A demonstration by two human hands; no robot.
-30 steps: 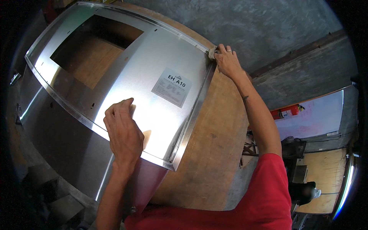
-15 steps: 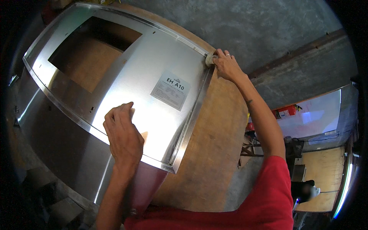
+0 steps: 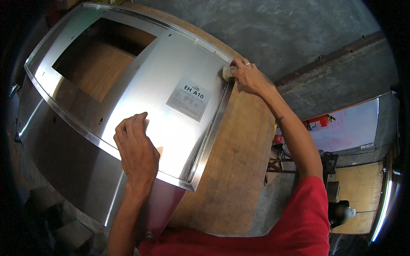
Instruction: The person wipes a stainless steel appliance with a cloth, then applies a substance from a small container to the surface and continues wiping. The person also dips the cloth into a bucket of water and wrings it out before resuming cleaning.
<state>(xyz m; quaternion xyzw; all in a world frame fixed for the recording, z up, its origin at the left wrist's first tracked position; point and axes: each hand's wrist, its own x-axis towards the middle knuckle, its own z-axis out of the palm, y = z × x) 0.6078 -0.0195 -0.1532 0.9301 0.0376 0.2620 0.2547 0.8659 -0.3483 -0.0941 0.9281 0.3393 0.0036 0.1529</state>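
The right hand (image 3: 251, 79) has moved from the far right corner of the stainless-steel panel (image 3: 160, 85) toward the wearer, carrying the crumpled beige wad (image 3: 227, 73) off that corner and slightly inward. The right forearm (image 3: 288, 115) now leaves a red object (image 3: 277, 139) below the whiteboard (image 3: 352, 128) in view.

A pale grey rectangular label (image 3: 188, 102) lies flat on the metal panel (image 3: 158, 77), near the centre of the frame, its text lines sloping down to the right. It carries a small dark script mark at the top, one bold line of large dark capitals and digits beneath, then rows of fine print too small to read. At right of frame, the red fire extinguisher (image 3: 324, 120) bears a pale, illegible label. The whiteboard (image 3: 356, 128) beside it shows faint reddish marks, likewise illegible.
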